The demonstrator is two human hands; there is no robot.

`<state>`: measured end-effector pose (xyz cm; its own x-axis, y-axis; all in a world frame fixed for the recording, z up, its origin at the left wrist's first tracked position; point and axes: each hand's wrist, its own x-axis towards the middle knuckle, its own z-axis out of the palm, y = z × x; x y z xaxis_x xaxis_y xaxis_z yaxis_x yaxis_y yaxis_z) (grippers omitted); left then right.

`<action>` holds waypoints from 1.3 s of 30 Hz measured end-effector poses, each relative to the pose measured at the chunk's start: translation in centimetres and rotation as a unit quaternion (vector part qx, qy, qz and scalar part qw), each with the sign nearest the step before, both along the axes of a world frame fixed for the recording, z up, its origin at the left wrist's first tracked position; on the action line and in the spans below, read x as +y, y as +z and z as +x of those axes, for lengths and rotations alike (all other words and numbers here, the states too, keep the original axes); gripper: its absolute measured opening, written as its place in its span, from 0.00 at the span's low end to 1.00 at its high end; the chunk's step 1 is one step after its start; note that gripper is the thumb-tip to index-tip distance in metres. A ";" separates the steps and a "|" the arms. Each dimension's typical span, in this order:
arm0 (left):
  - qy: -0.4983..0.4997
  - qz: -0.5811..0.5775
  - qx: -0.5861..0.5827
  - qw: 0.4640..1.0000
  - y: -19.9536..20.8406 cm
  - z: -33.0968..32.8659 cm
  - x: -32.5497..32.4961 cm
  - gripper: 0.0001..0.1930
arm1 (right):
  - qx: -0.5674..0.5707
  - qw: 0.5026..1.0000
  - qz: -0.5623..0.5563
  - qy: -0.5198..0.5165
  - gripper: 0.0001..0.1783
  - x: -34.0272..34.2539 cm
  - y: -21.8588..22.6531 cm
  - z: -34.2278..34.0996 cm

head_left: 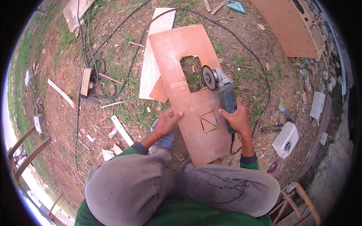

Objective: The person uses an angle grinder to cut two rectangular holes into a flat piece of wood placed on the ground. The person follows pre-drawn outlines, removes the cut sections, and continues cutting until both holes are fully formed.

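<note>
A reddish-brown plywood sheet (194, 139) lies in front of my knees, slanting away from me. Its far half has a large rectangular opening; nearer to me, a small square with a diagonal is cut or scored into the surface. My left hand (166, 122) grips the sheet's left edge, thumb on top and fingers underneath. In my right hand (236, 116) is an angle grinder (227, 97), its fingers wrapped round the dark body. The grinder's disc (209, 78) points away from me beside the opening. Whether it spins cannot be told.
A pale board (154, 56) lies partly under the sheet. Black cable (132, 64) loops over the grass, past a wooden-sided block (86, 81). To the right are a white container (286, 139), pliers (272, 129) and a large wooden panel (288, 30). Wood scraps litter the ground.
</note>
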<state>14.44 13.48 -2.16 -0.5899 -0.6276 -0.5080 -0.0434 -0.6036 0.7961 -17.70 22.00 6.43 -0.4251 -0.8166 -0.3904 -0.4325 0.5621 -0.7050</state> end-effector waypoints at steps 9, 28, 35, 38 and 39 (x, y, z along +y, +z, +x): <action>0.001 0.005 -0.002 1.000 0.3 0.0 -0.1 0.22 | -0.005 0.999 0.035 0.009 0.35 -0.5 -0.4 -0.9; -0.008 0.004 -0.008 1.000 0.1 0.2 -0.2 0.22 | 0.004 0.999 0.035 0.025 0.35 -1.1 -0.9 -1.3; -0.012 0.004 -0.017 1.000 -0.3 0.3 -0.1 0.23 | 0.007 0.999 0.028 0.019 0.31 -0.6 -1.3 -1.3; -0.008 0.006 -0.006 1.000 -0.3 0.3 -0.1 0.23 | 0.007 0.999 0.023 0.023 0.32 -0.5 -1.4 -1.5; -0.011 -0.002 -0.007 1.000 -0.3 0.2 -0.1 0.23 | 0.004 0.999 0.022 0.025 0.32 -0.5 -1.4 -1.5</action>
<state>14.69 13.39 -2.42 -0.5965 -0.6167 -0.5137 -0.0674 -0.5993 0.7977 -19.22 21.50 4.98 -0.3874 -0.8187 -0.4239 -0.4655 0.5706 -0.6766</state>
